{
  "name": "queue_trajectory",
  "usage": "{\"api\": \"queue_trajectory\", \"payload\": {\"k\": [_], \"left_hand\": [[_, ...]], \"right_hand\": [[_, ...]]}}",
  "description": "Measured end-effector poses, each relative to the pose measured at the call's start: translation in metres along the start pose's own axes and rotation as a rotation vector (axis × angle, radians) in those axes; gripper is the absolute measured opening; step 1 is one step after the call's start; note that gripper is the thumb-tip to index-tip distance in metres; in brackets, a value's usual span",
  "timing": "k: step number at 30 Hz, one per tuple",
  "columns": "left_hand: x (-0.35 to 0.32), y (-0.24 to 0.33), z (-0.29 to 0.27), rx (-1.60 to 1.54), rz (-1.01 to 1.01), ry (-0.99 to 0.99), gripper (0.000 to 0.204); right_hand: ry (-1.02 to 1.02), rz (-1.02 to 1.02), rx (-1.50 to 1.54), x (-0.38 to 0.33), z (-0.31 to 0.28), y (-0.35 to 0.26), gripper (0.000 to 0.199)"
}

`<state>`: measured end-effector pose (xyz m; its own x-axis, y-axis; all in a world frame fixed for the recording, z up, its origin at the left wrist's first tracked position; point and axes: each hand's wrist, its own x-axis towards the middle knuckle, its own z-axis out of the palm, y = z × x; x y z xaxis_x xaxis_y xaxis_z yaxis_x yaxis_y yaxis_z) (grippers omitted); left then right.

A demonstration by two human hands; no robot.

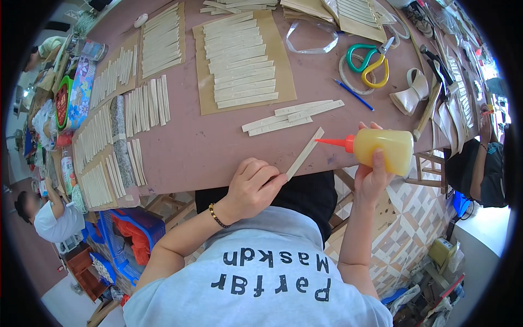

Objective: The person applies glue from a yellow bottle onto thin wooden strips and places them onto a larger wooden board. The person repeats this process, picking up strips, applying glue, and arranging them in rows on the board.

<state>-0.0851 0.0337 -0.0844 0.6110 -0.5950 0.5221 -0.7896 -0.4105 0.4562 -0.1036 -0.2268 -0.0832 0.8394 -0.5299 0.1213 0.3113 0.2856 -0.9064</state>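
Observation:
Between thumb and fingers, my left hand (256, 188) pinches the lower end of a pale flat strip (305, 152), which slants up and to the right above the table's front edge. My right hand (372, 171) is closed round a squeeze bottle (391, 150) of yellowish glue, tipped on its side. Its red nozzle (335, 143) points left, with the tip at the strip's upper part. Just beyond, a small loose pile of similar strips (294, 116) lies on the table. Whether glue is coming out is too small to tell.
Rows of strips lie on a brown cardboard sheet (286, 82) and along the table's left side. Yellow-and-green-handled scissors (376, 68), a blue pencil (353, 94) and a tape roll (411, 92) lie at the right. Two other people (57, 215) are at the far left; another is far right.

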Motion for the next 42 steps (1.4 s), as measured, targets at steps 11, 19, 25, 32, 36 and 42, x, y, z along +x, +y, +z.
{"api": "queue_trajectory", "payload": {"k": [11,19,25,32,36,42], "left_hand": [[-0.004,-0.001,0.003,-0.016,-0.006,0.045,0.024],[-0.009,-0.003,0.004,-0.016,0.024,0.055,0.025],[-0.011,-0.002,0.006,0.01,0.039,0.069,0.019],[-0.009,-0.002,0.007,0.025,0.038,0.085,0.018],[-0.01,-0.002,0.008,0.032,0.035,0.081,0.02],[-0.01,-0.002,0.007,0.043,0.035,0.057,0.023]], "right_hand": [[-0.074,0.056,0.024,-0.025,0.007,0.0,0.063],[-0.118,0.13,0.04,-0.046,0.015,-0.003,0.071],[-0.224,0.108,-0.009,-0.05,0.014,-0.004,0.064],[-0.172,0.163,0.016,-0.051,0.017,-0.005,0.072],[-0.145,0.125,-0.009,-0.047,0.013,-0.004,0.07],[-0.141,0.09,-0.041,-0.042,0.009,-0.006,0.068]]}}
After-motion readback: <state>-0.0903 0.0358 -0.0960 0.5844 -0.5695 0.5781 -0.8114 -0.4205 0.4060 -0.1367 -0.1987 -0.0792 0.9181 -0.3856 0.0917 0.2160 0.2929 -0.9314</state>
